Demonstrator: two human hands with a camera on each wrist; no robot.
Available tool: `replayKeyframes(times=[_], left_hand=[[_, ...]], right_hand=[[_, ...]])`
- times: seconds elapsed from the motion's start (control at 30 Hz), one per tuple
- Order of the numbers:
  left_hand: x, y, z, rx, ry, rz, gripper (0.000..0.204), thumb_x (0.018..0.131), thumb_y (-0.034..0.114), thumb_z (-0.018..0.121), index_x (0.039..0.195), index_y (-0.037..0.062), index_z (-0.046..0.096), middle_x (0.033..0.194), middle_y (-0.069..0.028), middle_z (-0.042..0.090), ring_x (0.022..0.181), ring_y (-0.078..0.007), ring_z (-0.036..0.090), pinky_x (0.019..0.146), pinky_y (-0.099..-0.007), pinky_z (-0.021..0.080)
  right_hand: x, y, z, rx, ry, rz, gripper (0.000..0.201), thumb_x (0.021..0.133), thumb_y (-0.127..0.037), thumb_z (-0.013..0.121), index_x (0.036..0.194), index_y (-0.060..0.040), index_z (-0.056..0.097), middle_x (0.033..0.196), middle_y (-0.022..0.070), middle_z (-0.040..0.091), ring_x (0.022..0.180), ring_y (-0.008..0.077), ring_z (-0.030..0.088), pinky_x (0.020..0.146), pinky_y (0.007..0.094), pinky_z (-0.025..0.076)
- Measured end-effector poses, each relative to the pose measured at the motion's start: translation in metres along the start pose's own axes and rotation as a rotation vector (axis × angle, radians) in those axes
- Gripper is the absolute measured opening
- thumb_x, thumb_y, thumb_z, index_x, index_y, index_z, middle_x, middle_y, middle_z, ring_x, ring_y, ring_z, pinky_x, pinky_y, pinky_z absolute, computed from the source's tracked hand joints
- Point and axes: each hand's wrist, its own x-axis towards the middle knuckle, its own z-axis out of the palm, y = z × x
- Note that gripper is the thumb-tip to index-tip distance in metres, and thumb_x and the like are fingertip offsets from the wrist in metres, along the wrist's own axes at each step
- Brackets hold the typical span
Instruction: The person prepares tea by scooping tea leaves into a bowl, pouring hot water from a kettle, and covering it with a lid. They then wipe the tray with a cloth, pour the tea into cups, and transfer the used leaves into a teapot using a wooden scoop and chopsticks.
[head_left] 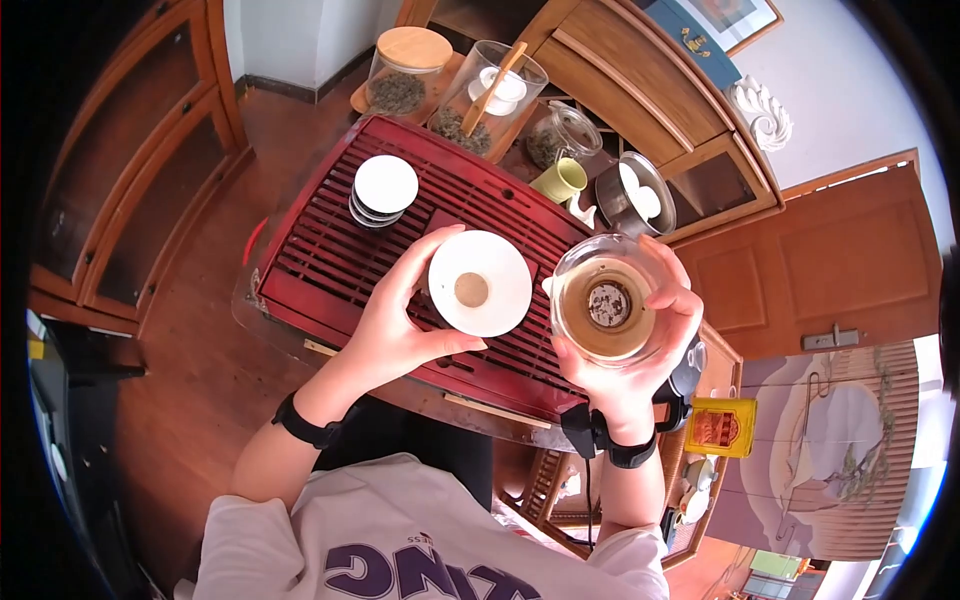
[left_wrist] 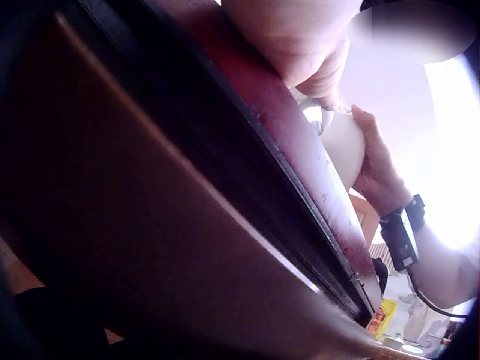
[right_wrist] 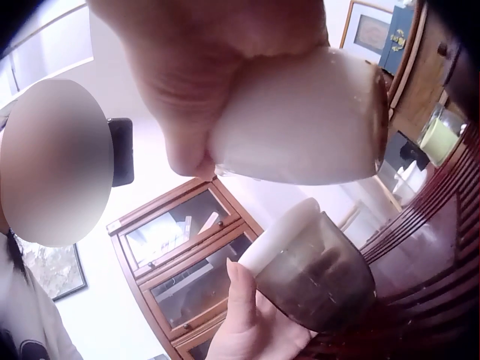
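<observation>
My left hand (head_left: 385,330) grips a round white-lined vessel (head_left: 508,285) by its sides, above the tray; a small tan disc shows at its centre. From the right wrist, its outside looks dark grey (right_wrist: 330,285), with a white rim part (right_wrist: 281,236) on top. My right hand (head_left: 640,365) curls round a clear-rimmed vessel (head_left: 575,300), tan inside with dark bits at the centre. Seen from the right wrist, that vessel's side is whitish (right_wrist: 300,127). The two vessels are side by side, apart.
Stacked white cups (head_left: 386,185) stand on the red slatted tray (head_left: 310,240). Behind it are a wooden-lidded jar (head_left: 397,90), glass containers, a green cup (head_left: 562,180) and a metal pot (head_left: 622,208). A yellow tin (head_left: 722,427) stands at the right.
</observation>
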Motion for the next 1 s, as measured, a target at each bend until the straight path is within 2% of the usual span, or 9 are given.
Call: replayKeyframes(times=[0.13,0.57,0.63,0.97,1.0], left_hand=[[0.000,0.001,-0.001,-0.004,-0.012,-0.009,0.099,0.066,0.013,0.092,0.147,0.0031,0.036,0.141,-0.0111,0.050,0.129,-0.0217,0.051,0.106,-0.0368,0.044],[0.002,0.001,-0.002,0.037,0.003,0.032,0.096,0.067,0.018,0.092,0.145,0.0023,0.039,0.139,-0.0119,0.052,0.127,-0.0214,0.053,0.105,-0.0362,0.043],[0.002,0.005,-0.004,-0.030,-0.064,-0.103,0.104,0.065,0.015,0.092,0.149,0.0050,0.033,0.150,-0.0108,0.042,0.139,-0.0223,0.040,0.116,-0.0390,0.032],[0.003,0.001,-0.003,-0.040,-0.059,-0.081,0.104,0.065,0.014,0.092,0.149,0.0033,0.032,0.148,-0.0117,0.043,0.138,-0.0223,0.042,0.115,-0.0393,0.032],[0.003,0.000,-0.002,-0.025,-0.025,-0.023,0.098,0.066,0.015,0.092,0.146,0.0023,0.036,0.143,-0.0123,0.048,0.133,-0.0223,0.047,0.111,-0.0379,0.037]], right_hand=[[0.007,-0.002,0.007,0.004,-0.095,-0.017,0.075,0.060,-0.017,0.094,0.110,-0.0110,0.038,0.137,0.0225,0.041,0.120,0.0326,0.057,0.099,0.0433,0.052],[0.021,-0.002,0.009,-0.082,-0.260,-0.096,0.071,0.060,-0.013,0.093,0.107,-0.0096,0.040,0.135,0.0245,0.045,0.115,0.0344,0.061,0.093,0.0426,0.054],[0.023,-0.003,0.009,-0.094,-0.273,-0.097,0.071,0.060,-0.013,0.093,0.107,-0.0095,0.040,0.135,0.0247,0.045,0.115,0.0346,0.061,0.094,0.0428,0.054],[0.029,-0.006,0.004,-0.162,-0.321,-0.106,0.071,0.058,-0.010,0.092,0.107,-0.0095,0.040,0.137,0.0255,0.044,0.114,0.0354,0.062,0.093,0.0425,0.054],[0.030,-0.007,0.003,-0.160,-0.323,-0.105,0.071,0.058,-0.010,0.092,0.107,-0.0095,0.040,0.137,0.0255,0.044,0.114,0.0354,0.062,0.093,0.0425,0.054]])
